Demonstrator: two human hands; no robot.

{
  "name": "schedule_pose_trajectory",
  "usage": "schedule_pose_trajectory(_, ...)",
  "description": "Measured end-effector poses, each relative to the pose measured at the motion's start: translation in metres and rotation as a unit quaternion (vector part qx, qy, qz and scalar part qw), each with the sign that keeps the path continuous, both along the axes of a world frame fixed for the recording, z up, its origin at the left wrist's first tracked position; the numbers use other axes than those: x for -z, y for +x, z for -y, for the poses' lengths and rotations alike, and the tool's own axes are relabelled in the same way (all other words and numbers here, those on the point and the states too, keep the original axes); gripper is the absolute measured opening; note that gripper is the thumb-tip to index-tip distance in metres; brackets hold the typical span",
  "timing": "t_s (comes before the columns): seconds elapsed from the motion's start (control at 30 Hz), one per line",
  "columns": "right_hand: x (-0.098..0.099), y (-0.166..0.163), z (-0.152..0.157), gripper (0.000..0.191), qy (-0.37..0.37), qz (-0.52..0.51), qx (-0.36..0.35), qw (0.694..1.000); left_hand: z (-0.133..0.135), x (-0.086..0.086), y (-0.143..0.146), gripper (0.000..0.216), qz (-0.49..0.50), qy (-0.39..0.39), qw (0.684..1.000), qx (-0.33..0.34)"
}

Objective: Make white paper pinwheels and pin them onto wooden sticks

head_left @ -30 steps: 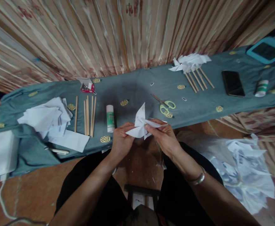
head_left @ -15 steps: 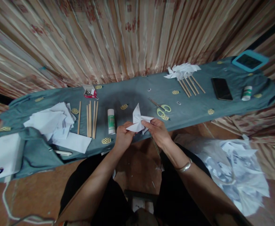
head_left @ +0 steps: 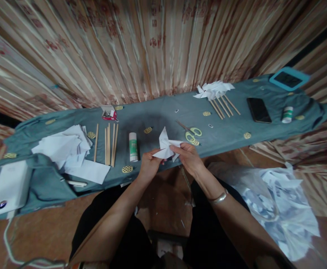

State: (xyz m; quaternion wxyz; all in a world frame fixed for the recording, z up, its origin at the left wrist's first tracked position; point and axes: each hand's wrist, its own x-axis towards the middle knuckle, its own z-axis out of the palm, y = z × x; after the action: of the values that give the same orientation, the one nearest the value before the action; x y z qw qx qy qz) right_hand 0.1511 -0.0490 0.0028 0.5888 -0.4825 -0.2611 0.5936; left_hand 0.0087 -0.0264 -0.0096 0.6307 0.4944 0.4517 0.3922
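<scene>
A white paper pinwheel (head_left: pixel 164 146) is held between my two hands over the front edge of the cloth-covered table. My left hand (head_left: pixel 150 164) grips its lower left blade. With thumb and fingers, my right hand (head_left: pixel 189 157) pinches it near the centre and right side. Just beyond lie scissors (head_left: pixel 191 131) with yellow-green handles. A glue stick (head_left: pixel 133 147) with a green label is left of my left hand. Several thin wooden sticks (head_left: pixel 107 145) lie farther left, near a small red box (head_left: pixel 109 113) of metal pins.
Paper sheets (head_left: pixel 65 145) are piled at the left, beside a white device (head_left: pixel 10 186) with a cable. Finished pinwheels on sticks (head_left: pixel 215 91), a phone (head_left: pixel 259 110), another glue stick (head_left: pixel 287 114) and a blue-framed tablet (head_left: pixel 289 78) lie right. A bag of paper (head_left: pixel 281 209) sits below.
Both hands keep hold of the pinwheel, with almost the same grip. The whole view has shifted slightly as the head moved.
</scene>
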Motion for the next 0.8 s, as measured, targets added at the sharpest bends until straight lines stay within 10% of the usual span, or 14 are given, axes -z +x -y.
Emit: schedule_pose_trajectory(0.8,-0.010,0.008,-0.006,0.029,-0.043,0.001,-0.013,0.999,0.021,-0.001,-0.011,0.043,0.090,-0.173,0.981,-0.007)
